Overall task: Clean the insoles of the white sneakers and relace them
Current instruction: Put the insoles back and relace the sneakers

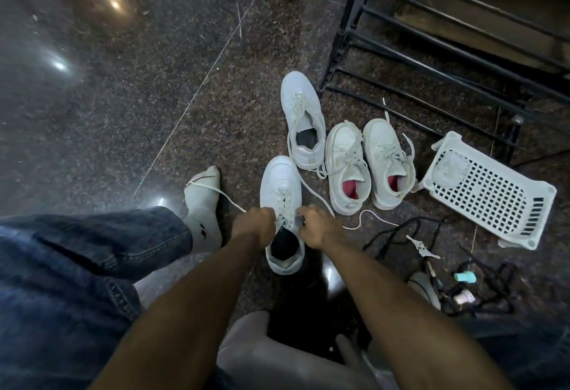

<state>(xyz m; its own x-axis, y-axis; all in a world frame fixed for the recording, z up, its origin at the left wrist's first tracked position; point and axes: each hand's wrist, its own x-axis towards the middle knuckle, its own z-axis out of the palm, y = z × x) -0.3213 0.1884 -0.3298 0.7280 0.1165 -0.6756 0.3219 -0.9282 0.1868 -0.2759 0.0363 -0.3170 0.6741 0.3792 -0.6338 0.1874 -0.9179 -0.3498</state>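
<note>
Four white sneakers (336, 155) on speckled granite floor (154, 96), both hands' fingers (268, 214) pinching laces (285, 204)

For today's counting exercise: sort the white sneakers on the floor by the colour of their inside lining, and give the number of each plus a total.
Dark lining: 2, the sneaker being laced and the one beyond it
Pink lining: 2, side by side
Total: 4 sneakers
</note>
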